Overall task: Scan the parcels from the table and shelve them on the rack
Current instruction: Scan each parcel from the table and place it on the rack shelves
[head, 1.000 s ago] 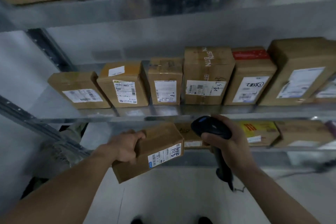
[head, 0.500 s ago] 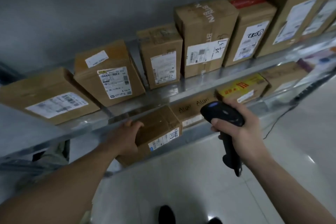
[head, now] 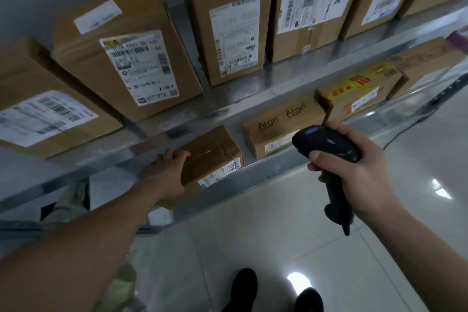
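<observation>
A small brown cardboard parcel (head: 212, 157) with a white label on its front sits on the lower shelf (head: 273, 172) of the metal rack, left of a box printed "Algn" (head: 278, 124). My left hand (head: 168, 172) grips the parcel's left end, fingers curled over its top edge. My right hand (head: 354, 167) holds a black handheld barcode scanner (head: 329, 149) by its handle, in front of the rack and to the right of the parcel, its head pointing toward the shelf.
The upper shelf (head: 266, 83) carries a row of labelled cardboard boxes (head: 131, 58). A yellow-printed box (head: 359, 88) stands right of the "Algn" box. Below is a glossy tiled floor (head: 253, 223) with my dark shoes (head: 244, 286). A cable (head: 405, 124) trails along the shelf at right.
The view has tilted down and closer to the rack. My left hand has carried the parcel forward and set it onto the lower shelf. The scanner hand stays roughly in place.
</observation>
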A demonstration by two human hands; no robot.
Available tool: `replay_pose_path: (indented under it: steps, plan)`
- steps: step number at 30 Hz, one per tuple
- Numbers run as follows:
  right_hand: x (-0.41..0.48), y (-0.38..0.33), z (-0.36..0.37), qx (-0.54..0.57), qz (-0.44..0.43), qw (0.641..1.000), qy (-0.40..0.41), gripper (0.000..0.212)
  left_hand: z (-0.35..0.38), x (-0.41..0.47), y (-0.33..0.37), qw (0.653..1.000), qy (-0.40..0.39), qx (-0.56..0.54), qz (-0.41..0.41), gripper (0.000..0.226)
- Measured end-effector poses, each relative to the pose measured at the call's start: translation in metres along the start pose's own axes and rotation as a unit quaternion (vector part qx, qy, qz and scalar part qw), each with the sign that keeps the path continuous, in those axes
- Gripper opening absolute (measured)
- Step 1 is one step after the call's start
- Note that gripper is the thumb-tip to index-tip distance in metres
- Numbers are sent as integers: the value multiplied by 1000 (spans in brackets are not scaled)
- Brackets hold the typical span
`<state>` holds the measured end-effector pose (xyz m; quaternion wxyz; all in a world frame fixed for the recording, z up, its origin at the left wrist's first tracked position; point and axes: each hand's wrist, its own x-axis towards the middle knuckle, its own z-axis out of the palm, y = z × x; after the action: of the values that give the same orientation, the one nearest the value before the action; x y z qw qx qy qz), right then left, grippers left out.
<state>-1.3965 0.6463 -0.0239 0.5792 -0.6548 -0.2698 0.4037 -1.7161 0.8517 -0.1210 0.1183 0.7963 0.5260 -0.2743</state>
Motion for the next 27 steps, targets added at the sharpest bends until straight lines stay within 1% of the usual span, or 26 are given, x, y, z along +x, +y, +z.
replay_pose_path:
  steps: [5,8,9,12,15,20,23,24,27]
  plan:
    - [12,33,8,0,3,1000,8,68,20,41,3,999,31,27,7,90]
    - [18,51,11,-8,5,1000,12,70,29,61,6,998,45,47,8,87]
    - [19,57,11,-10,5,1000,13,71,32,68,7,998,46,51,7,86]
    - [24,71,12,-17,5,1000,16,62,41,84,10,997,41,59,1,88]
    - [29,81,14,-17,9,1000,21,59,49,97,13,998,32,51,5,89]
    - [35,92,16,-19,12,1000,20,64,57,114,17,998,33,48,9,94]
    - [36,96,16,-28,15,999,22,81,61,121,18,999,28,44,17,96]
    - [37,98,17,-26,15,999,23,83,63,122,18,999,27,40,19,96]
    - [38,99,18,-17,14,999,28,77,65,125,17,999,26,39,23,97]
